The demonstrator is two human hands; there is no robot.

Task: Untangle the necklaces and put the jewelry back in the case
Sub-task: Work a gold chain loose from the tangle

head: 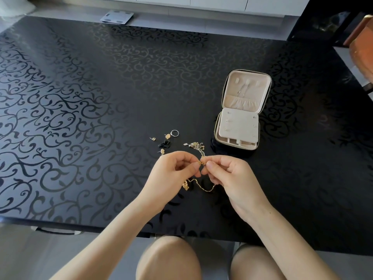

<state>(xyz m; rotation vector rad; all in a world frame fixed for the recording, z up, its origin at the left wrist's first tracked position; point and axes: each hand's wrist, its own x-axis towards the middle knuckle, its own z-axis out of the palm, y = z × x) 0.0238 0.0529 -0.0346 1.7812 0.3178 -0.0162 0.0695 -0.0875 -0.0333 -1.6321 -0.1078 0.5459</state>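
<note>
Fingertips of your left hand (177,170) and right hand (226,174) pinch the gold necklace (201,185) above the table (80,98); chain looks light, limp, snag-prone, so grip beside the clasp, case (240,116) open nearby

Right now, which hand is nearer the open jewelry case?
Right. The right hand is just in front of the case, on the person's side; the left hand is farther to the left. Both pinch the gold chain.
</note>
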